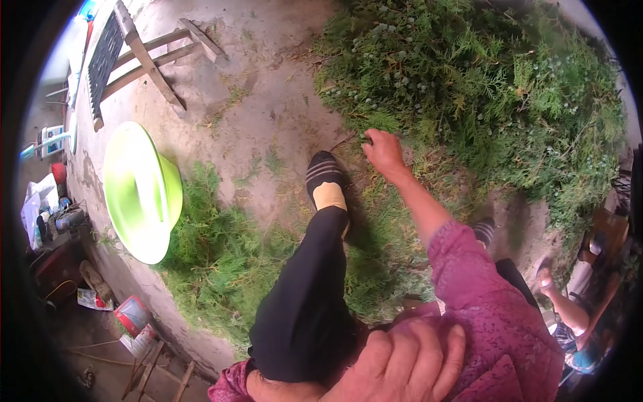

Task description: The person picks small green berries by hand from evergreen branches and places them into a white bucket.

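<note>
My right hand [384, 153] reaches forward to the lower edge of a large pile of green conifer branches [462, 94] bearing small bluish cones. Its fingers are closed in a pinch with a small dark green bit between them, too small to name. Close to the camera, my left hand [408, 362] is in front of my body with its fingers curled; what it holds, if anything, is hidden. Loose green sprigs [228, 261] lie on the ground around my outstretched leg and striped shoe [324, 167].
A bright green basin [137, 194] stands at the left beside the sprigs. Behind it is a wooden frame stool [144, 60]. A red bucket [132, 315] and clutter line the lower left. Another person's leg [569, 311] shows at the far right.
</note>
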`<state>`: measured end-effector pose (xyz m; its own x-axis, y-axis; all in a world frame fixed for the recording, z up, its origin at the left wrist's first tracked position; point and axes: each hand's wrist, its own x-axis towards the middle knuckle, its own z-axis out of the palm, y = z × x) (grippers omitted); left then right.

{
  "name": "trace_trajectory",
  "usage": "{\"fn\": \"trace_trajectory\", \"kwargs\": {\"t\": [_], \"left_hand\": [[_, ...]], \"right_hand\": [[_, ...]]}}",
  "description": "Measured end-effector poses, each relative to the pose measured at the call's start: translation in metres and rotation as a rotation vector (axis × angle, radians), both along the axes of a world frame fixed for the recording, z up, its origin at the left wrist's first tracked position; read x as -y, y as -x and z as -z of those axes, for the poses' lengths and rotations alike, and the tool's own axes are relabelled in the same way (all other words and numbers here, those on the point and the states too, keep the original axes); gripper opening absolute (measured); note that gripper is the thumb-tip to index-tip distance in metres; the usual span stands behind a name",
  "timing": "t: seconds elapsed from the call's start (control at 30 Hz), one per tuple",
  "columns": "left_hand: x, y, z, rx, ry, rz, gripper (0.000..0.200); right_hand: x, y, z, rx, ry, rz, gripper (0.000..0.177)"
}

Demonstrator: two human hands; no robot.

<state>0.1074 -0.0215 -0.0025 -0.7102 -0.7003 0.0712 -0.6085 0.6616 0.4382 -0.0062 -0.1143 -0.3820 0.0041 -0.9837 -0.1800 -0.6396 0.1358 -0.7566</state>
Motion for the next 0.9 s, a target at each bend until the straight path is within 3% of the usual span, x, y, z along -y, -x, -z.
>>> {"fn": "trace_trajectory", "kwargs": {"t": [0.07,0.3,0.37,0.4,0.47,0.5,0.6,0.63,0.87,0.9], "left_hand": [[-0.003,0.001,0.003,0.005,0.011,-0.014,0.034],[-0.009,0.000,0.005,-0.003,0.032,-0.030,0.035],[-0.010,-0.001,0.006,-0.007,0.035,-0.029,0.035],[-0.011,-0.001,0.006,-0.012,0.036,-0.029,0.035],[-0.013,0.000,0.004,-0.020,0.002,-0.046,0.034],[-0.014,0.001,0.003,-0.027,-0.033,-0.061,0.034],[-0.013,-0.002,0.003,0.020,0.020,0.029,0.034],[-0.014,-0.001,0.002,0.018,0.021,0.033,0.034],[-0.013,0.002,0.001,-0.007,-0.029,-0.013,0.035],[-0.013,0.002,0.001,-0.001,-0.021,-0.009,0.036]], "right_hand": [[0.008,-0.012,-0.007,-0.239,-0.081,-0.034,0.020],[0.001,-0.007,0.017,-0.251,-0.004,-0.144,0.026],[-0.002,0.004,0.033,0.089,-0.107,-0.035,0.023],[-0.006,0.013,0.031,0.087,-0.107,-0.035,0.023],[-0.019,0.032,0.017,1.321,-0.696,0.425,0.019],[-0.028,0.038,0.006,1.518,-0.675,0.450,0.018],[-0.039,0.043,0.001,1.596,-0.780,0.420,0.020],[-0.035,0.040,-0.007,1.486,-0.816,0.424,0.015],[0.003,0.036,-0.010,1.471,-0.706,0.387,0.016],[0.014,0.032,-0.011,1.165,-0.568,0.339,0.019]]}}
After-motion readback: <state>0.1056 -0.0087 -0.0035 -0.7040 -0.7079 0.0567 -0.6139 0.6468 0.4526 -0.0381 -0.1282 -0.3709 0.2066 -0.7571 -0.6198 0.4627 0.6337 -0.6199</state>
